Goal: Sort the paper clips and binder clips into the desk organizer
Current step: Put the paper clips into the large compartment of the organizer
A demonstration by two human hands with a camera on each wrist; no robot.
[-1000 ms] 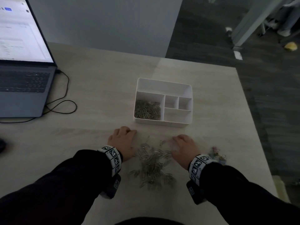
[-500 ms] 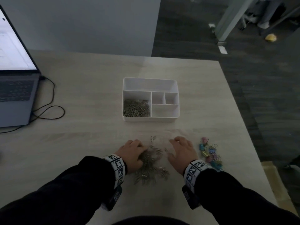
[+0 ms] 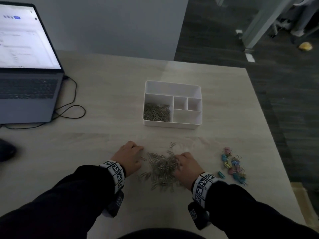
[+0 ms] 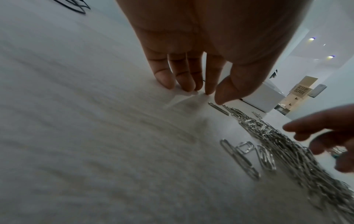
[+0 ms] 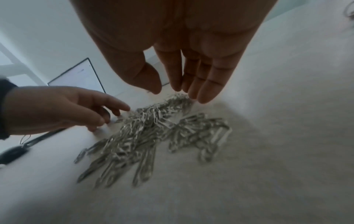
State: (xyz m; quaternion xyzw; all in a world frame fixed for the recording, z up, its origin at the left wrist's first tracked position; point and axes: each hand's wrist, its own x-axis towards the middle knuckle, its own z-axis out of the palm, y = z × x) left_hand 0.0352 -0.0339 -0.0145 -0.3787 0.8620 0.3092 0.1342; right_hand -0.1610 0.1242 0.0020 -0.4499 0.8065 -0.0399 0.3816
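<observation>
A loose pile of silver paper clips (image 3: pixel 162 168) lies on the table near me, also seen close up as the pile (image 5: pixel 153 133). My left hand (image 3: pixel 139 150) rests at the pile's left edge, its straight fingertips (image 4: pixel 191 87) touching the table and the thumb beside one clip. My right hand (image 3: pixel 177 158) sits on the pile's right edge, fingers (image 5: pixel 203 91) straight and pointing down at the clips. Neither hand holds anything. Colourful binder clips (image 3: pixel 233 166) lie to the right. The white desk organizer (image 3: pixel 172 83) stands beyond, with paper clips (image 3: pixel 157 112) in its front left compartment.
An open laptop (image 3: pixel 25 80) stands at the far left with a black cable (image 3: pixel 72 107) looping beside it. A dark mouse (image 3: pixel 6 150) lies at the left edge. The table's right edge (image 3: pixel 279 152) runs close past the binder clips.
My right hand has moved left onto the pile's right edge. My left hand has slid off the pile a little to the left. The head view has shifted.
</observation>
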